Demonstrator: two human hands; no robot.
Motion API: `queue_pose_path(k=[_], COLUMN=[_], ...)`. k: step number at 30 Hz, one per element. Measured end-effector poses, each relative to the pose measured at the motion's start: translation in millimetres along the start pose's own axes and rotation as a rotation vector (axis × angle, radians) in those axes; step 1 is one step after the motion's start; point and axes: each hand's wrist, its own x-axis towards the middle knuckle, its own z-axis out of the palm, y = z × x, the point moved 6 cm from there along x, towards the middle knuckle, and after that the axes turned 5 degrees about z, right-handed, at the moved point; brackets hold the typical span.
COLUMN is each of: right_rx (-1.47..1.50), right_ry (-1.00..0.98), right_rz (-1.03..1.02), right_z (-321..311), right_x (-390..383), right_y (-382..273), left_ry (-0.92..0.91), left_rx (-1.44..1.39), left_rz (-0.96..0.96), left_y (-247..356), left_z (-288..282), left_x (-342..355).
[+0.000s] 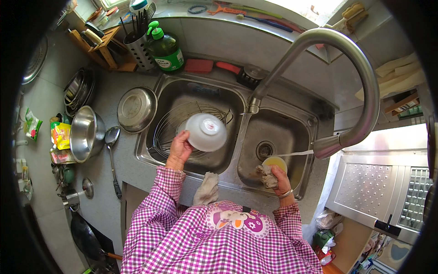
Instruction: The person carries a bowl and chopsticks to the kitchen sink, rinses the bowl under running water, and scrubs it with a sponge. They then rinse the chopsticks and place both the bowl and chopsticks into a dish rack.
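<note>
My left hand (180, 147) grips the rim of a white bowl (207, 132), its base turned up, over the left basin. Below the bowl, a round wire rack (166, 132) sits in that basin. Over the right basin (255, 130), my right hand (281, 181) is closed on a wet beige rag (266, 177) and a small pale-yellow bowl (277, 162). Water runs from the curved faucet (328, 146) onto this bowl. The fingers of my right hand are partly hidden by the rag and bowl.
A second cloth (207, 188) lies on the sink's front edge. Left of the sink are an upturned metal basin (137, 109), a steel bowl (86, 134) and a ladle (112, 137). Behind stand a green pump bottle (165, 52), a chopstick holder (139, 50) and a red sponge (199, 66).
</note>
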Motion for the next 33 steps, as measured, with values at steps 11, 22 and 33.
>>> queue_pose_path(k=[11,22,33], right_rx=[-0.229,-1.484,-1.27], right_ry=[0.364,0.702,0.56], right_rz=[0.102,0.541,0.047], right_z=[-92.6,-146.7,-219.3], right_x=[-6.2,30.9,98.9], right_y=[2.5,4.2,70.2], left_ry=[0.196,0.563,0.672], left_rx=[0.067,0.661,1.698], left_rz=[0.052,-0.067,0.15], left_y=[0.9,4.9,39.2], left_z=[-127.9,-155.3,-89.8], left_x=[61.0,72.9,67.6])
